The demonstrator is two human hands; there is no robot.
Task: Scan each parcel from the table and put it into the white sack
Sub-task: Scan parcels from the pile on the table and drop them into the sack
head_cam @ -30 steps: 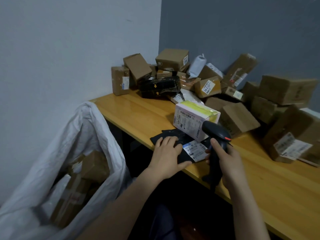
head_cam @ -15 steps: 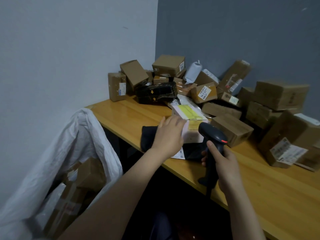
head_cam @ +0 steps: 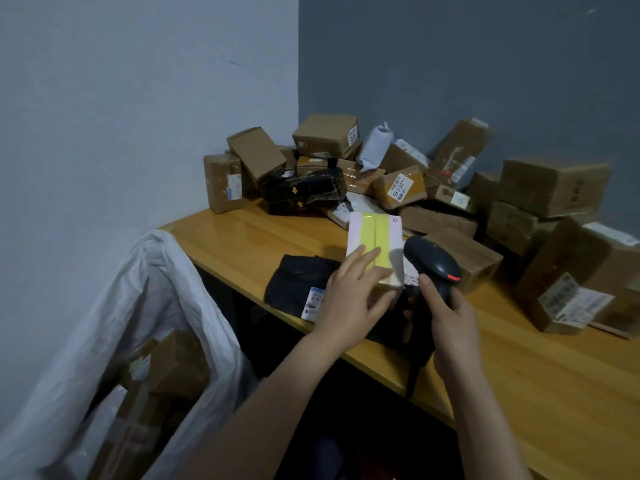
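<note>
A white box with yellow tape (head_cam: 375, 237) is tilted up near the table's front edge. My left hand (head_cam: 353, 296) holds its near end, fingers over the top and thumb underneath. Under it lies a flat black mailer bag (head_cam: 298, 282) with a white label. To the right, my right hand (head_cam: 450, 317) grips the handle of a black barcode scanner (head_cam: 433, 265), whose head sits right beside the box. The white sack (head_cam: 114, 323) stands open at the lower left with cardboard parcels inside.
The wooden table (head_cam: 519, 368) runs from the corner toward the lower right. Several cardboard parcels (head_cam: 325, 136) and a black wrapped parcel (head_cam: 304, 194) are piled against the walls. A labelled brown box (head_cam: 571, 299) lies at the right.
My left hand moved from the black mailer bag onto the white box and tipped it so its yellow-taped face points up. The scanner stayed close on the right.
</note>
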